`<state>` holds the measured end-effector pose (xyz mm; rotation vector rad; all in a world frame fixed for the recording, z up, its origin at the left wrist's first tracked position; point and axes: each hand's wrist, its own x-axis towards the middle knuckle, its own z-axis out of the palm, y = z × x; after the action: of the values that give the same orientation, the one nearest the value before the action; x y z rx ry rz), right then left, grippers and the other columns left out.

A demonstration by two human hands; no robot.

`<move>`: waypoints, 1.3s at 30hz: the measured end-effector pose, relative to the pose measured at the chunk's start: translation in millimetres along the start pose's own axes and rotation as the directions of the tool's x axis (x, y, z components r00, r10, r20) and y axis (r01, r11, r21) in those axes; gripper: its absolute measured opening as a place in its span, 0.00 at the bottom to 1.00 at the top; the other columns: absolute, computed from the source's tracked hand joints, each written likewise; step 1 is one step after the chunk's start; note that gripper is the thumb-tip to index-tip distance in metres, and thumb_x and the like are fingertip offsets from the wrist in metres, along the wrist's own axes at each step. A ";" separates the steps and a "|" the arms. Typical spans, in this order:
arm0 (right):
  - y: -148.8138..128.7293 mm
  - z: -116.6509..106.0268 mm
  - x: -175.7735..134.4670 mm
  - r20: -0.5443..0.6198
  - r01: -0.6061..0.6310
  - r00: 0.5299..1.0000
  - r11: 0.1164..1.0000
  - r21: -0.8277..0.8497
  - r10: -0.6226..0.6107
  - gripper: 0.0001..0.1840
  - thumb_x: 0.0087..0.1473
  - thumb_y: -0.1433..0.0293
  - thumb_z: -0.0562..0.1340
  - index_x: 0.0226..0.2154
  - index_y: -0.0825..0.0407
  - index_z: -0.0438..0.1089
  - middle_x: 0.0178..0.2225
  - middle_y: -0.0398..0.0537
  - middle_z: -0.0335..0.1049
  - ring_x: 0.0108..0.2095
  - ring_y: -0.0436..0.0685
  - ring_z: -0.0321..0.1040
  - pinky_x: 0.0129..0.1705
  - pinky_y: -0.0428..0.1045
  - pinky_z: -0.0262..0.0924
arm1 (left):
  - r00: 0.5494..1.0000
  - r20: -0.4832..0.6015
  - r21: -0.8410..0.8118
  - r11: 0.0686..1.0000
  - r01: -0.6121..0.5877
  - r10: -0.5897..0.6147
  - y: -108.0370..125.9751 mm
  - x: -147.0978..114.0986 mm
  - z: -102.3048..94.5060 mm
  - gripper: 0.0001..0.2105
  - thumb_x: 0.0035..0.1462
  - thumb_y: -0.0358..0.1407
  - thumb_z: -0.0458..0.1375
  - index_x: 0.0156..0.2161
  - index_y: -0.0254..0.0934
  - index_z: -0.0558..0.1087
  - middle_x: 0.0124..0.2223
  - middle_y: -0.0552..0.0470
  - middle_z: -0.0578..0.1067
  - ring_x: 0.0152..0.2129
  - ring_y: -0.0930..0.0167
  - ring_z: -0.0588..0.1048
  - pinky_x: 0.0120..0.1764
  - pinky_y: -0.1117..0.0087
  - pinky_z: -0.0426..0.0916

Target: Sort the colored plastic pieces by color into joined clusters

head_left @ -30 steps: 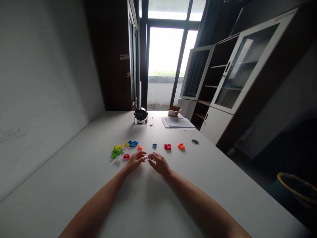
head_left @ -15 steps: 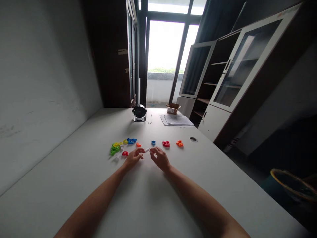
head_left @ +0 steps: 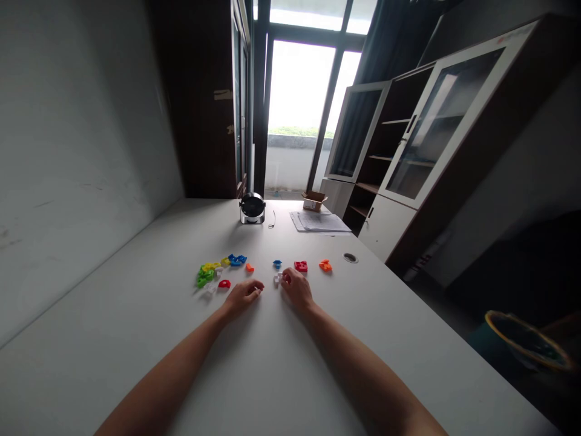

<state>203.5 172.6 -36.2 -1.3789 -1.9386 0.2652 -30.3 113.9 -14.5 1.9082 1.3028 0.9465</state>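
The white piece (head_left: pixel 277 279) sits just nearer than the lone blue piece (head_left: pixel 277 264). Right of that blue piece, the right hand (head_left: pixel 298 290) has fingers at the white piece, grip unclear; left of it, the left hand's (head_left: pixel 242 295) fingers are loosely parted.

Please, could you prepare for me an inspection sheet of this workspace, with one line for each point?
Surface: white table, round insert at the right.
Job's things: white piece at the right hand; beyond, blue piece, red piece and orange piece in a row; mixed-colour cluster at left.
Clutter: papers, open cardboard box, round black device.
Hands: right at the white piece, grip unclear; left hand loosely curved, nothing seen in it.
Cables: thin cord-like item beside the device; cannot tell whether a cable.
Surroundings: bright window ahead; cabinet at right, one glass door open.
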 end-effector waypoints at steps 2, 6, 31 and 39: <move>-0.1 -0.2 0.1 0.008 0.001 1.000 1.000 -0.008 -0.001 0.03 0.58 0.70 0.59 0.34 0.49 0.69 0.31 0.43 0.71 0.31 0.53 0.66 0.33 0.46 0.54 | 1.000 0.004 0.012 1.000 -0.028 0.028 2.4 -0.9 -0.3 0.12 0.57 0.35 0.55 0.43 0.38 0.78 0.40 0.50 0.80 0.35 0.68 0.75 0.39 0.71 0.68; 1.2 -0.2 1.2 0.026 0.016 1.000 0.999 -0.037 -0.015 0.04 0.59 0.71 0.60 0.35 0.49 0.70 0.33 0.45 0.73 0.36 0.55 0.67 0.37 0.47 0.57 | 0.998 0.013 0.017 0.998 -0.055 0.055 4.6 -1.9 -0.3 0.12 0.57 0.35 0.55 0.43 0.39 0.79 0.40 0.50 0.80 0.35 0.67 0.75 0.39 0.71 0.68; -4.2 -1.4 -1.8 0.126 0.139 0.984 0.987 -0.082 -0.128 0.13 0.61 0.71 0.61 0.49 0.43 0.72 0.45 0.49 0.71 0.43 0.56 0.68 0.44 0.48 0.62 | 0.997 0.029 0.054 0.996 -0.077 0.075 7.5 -2.1 0.5 0.11 0.59 0.37 0.56 0.41 0.39 0.79 0.39 0.49 0.80 0.34 0.67 0.76 0.38 0.70 0.68; -11.0 -0.7 -0.6 0.060 0.177 0.983 0.978 -0.106 -0.172 0.21 0.57 0.68 0.65 0.54 0.46 0.69 0.52 0.52 0.67 0.53 0.62 0.64 0.54 0.53 0.62 | 0.997 0.016 0.059 0.995 -0.081 0.080 8.2 -2.0 1.2 0.11 0.59 0.38 0.56 0.40 0.39 0.79 0.39 0.49 0.80 0.34 0.67 0.76 0.37 0.70 0.68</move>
<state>196.0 167.5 -29.9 -1.2717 -2.1294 0.1110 -25.7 109.3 -8.8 2.0227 1.2684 0.9426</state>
